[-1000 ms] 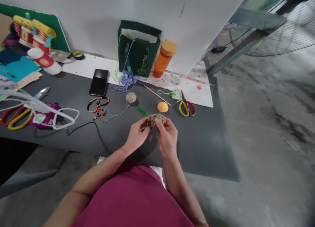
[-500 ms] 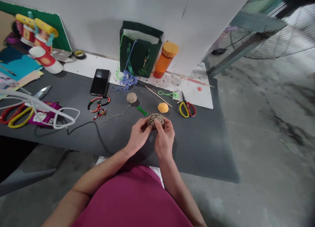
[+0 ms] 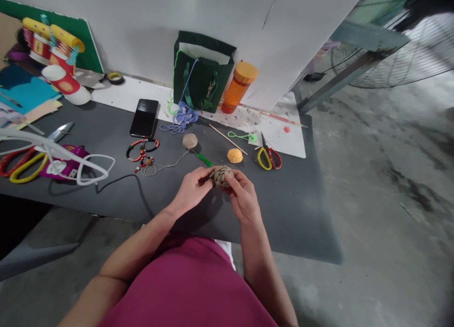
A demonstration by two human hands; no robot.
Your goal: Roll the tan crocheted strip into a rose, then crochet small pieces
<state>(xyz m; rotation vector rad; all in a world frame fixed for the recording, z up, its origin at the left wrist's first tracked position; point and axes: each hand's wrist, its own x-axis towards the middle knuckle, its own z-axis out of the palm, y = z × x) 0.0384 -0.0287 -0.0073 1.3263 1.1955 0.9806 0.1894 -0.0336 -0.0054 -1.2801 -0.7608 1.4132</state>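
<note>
Between my hands, above the table's near half, is a round brown ball of knotted cord (image 3: pixel 222 175). My left hand (image 3: pixel 192 189) pinches its left side, where a bit of the cord sticks out. On the right, my right hand (image 3: pixel 244 194) grips it with the thumb on top and the fingers partly hidden behind. Just beyond the ball lie a green-handled crochet hook (image 3: pixel 204 159), a small orange ball (image 3: pixel 234 155) and a beige ball (image 3: pixel 190 141) with a thin grey thread trailing left.
Scissors (image 3: pixel 269 158) with red and yellow handles lie to the right, near a thin wooden stick (image 3: pixel 229 139). Farther back stand a dark green paper bag (image 3: pixel 198 79) and an orange bottle (image 3: pixel 238 88). A phone (image 3: pixel 144 117), beaded bracelets (image 3: pixel 142 150) and a white cable (image 3: pixel 88 164) occupy the left.
My left hand has shifted slightly left and my right hand slightly right, so they are farther apart. The cord ball has turned a little, showing more of its woven surface.
</note>
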